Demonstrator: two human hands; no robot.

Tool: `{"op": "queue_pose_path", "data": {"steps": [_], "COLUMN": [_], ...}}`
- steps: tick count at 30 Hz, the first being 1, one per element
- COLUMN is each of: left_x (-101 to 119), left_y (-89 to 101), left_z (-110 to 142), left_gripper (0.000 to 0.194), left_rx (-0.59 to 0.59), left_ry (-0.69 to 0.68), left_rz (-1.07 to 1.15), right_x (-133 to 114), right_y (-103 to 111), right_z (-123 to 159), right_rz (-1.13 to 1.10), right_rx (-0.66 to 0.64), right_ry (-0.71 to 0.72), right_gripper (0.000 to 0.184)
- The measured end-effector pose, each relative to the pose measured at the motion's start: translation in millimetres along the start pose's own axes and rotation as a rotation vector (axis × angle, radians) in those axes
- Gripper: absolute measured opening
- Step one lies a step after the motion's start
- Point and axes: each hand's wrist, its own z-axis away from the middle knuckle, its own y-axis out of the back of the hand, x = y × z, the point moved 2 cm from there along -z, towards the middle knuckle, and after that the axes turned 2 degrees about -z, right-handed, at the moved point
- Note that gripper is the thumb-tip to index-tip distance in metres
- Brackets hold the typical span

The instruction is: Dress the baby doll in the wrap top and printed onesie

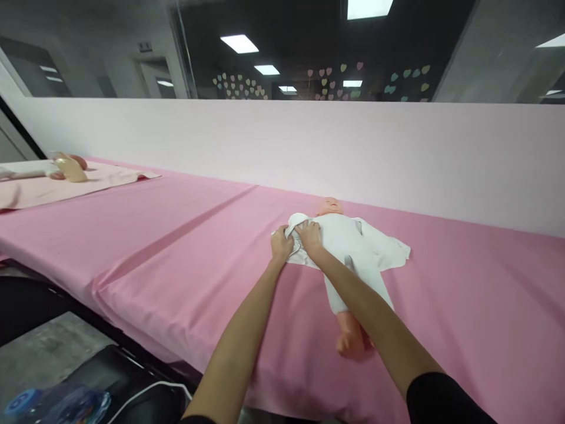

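Observation:
A baby doll (330, 205) lies on its back on the pink sheet (207, 259), its head toward the wall and its bare feet toward me. White baby clothing (346, 235) covers its torso and upper legs. One sleeve spreads out flat on the right. My left hand (281, 242) is closed on the bunched end of the left sleeve. Beside it, my right hand (310, 237) grips the same sleeve nearer the doll's body, fingers curled into the cloth. The doll's arm on that side is hidden by cloth and hands. My right forearm crosses over the doll's lower body.
Another doll (26, 169) in white lies on a pale pink blanket (110, 181) at the far left, with a beige object (71, 168) beside it. A white wall (265, 144) and window run behind the bed. Below left are a black chair (106, 368), a bottle (57, 403) and a white cable (152, 386).

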Motion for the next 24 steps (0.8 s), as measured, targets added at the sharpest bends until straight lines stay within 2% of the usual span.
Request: {"op": "queue_pose_path", "data": {"steps": [3,5,10,13,18,24], "left_x": [-2,-3,-15,-19,-15,-17], "left_y": [2.1,2.9,-1.4,-6.1,-8.1,-8.1], "left_z": [3,5,1,-1,0,-3], "left_gripper": [0.034,0.031,0.046,0.054,0.065,0.054], "left_rx": [0.040,0.070,0.121,0.126,0.141,0.146], "left_ry": [-0.003,0.042,0.364,0.455,0.415,0.320], "left_rz": [0.129,0.240,0.606,0.752,0.922,0.763], "right_x": [0,3,10,15,25,33], "right_y": [-2,-3,-8,-9,-5,1], "right_z": [-6,-8,-10,-11,-11,-11], "right_rz": [0.048,0.037,-0.058,-0.118,-0.263,-0.362], "right_rx": [0.011,0.020,0.064,0.102,0.179,0.211], "right_ry": [-0.011,-0.008,0.015,-0.062,-0.221,-0.345], "right_gripper": [0.047,0.048,0.040,0.038,0.041,0.045]}}
